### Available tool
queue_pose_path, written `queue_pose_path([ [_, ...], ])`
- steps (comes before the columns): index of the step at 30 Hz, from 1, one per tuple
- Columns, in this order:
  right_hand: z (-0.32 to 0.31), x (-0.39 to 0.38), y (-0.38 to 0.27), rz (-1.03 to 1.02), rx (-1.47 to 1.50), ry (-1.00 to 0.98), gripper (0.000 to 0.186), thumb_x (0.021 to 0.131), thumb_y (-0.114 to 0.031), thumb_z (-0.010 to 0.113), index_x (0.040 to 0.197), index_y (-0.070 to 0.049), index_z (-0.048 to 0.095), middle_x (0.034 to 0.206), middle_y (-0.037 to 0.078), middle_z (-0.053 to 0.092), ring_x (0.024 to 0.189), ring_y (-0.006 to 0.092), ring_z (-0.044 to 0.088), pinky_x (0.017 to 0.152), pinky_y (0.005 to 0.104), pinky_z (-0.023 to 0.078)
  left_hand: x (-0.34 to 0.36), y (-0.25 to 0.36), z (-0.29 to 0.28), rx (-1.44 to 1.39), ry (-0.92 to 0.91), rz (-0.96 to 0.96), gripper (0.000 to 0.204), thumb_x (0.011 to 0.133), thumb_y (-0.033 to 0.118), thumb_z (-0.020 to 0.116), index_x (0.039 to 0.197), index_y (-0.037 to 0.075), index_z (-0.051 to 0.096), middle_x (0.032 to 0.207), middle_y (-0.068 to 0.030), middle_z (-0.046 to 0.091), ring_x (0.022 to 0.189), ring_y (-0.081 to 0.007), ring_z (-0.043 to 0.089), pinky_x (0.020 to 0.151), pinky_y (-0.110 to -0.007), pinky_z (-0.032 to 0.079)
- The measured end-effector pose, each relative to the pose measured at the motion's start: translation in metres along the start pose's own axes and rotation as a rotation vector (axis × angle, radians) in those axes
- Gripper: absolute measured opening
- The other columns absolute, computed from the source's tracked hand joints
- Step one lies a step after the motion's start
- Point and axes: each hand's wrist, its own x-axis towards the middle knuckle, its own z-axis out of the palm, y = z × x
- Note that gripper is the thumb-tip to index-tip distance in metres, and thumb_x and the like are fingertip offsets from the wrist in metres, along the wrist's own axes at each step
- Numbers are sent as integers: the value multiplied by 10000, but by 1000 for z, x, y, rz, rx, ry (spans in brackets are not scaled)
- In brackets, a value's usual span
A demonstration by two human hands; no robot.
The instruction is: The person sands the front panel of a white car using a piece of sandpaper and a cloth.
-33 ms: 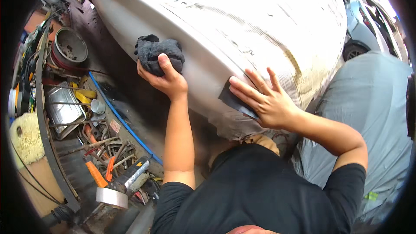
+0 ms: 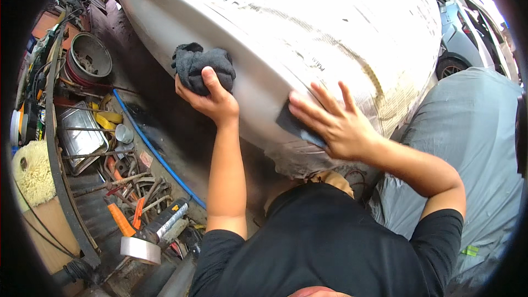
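My left hand (image 2: 212, 99) is wrapped round a bunched dark grey cloth (image 2: 202, 66), thumb on top, at the side of a white curved vehicle panel (image 2: 245, 77). My right hand (image 2: 344, 129) lies on the panel farther right, fingers fairly straight and some spread. Under those fingers is a dark sheet (image 2: 293, 125) that looks like sandpaper, pressed against the white surface. The palm covers part of the sheet, and its underside is hidden. Printed masking paper (image 2: 330, 27) covers the upper part of the panel.
At left, a metal rack (image 2: 55, 148) holds orange-handled tools (image 2: 120, 217), a tape roll (image 2: 141, 249) and a foil tray (image 2: 82, 132). Behind them stands a bucket (image 2: 91, 55). A blue hose (image 2: 157, 155) runs along the floor. To the right is a grey covered shape (image 2: 451, 137).
My right hand has slid slightly left and up over the panel, and the dark sheet has shifted a little with it. The left hand stays nearly still with the cloth.
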Motion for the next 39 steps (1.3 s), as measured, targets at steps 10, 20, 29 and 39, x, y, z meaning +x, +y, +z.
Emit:
queue_pose_path([
  [10,-22,158,33,-43,40,307,713,1014,-437,543,1612,-89,371,1698,71,314,1601,329,170,1264,653,5,-9,5,-6,-311,139,-337,566,1040,348,604,1338,-116,471,1269,-237,583,1112,-292,616,990,-411,496],
  [20,-38,328,47,75,-216,276,633,1095,-464,377,1635,-138,324,1712,49,275,1609,306,114,1282,631,0,-4,14,-9,-382,124,-439,682,1034,470,575,1366,-109,435,1275,-222,565,1144,-275,590,1003,-389,473],
  [29,-28,224,38,-118,-118,263,675,1013,-397,531,1604,-100,395,1712,55,281,1607,304,150,1280,626,-15,-9,1,-10,-449,215,-413,656,1094,485,407,1427,-79,385,1371,-233,522,1224,-297,572,1066,-430,452],
  [39,-36,239,55,-196,-138,193,700,1029,-401,551,1638,-145,321,1725,35,243,1608,327,129,1265,663,-14,-6,6,-12,-511,189,-431,803,1013,575,545,1436,-78,347,1400,-226,488,1248,-293,556,1089,-440,438],
])
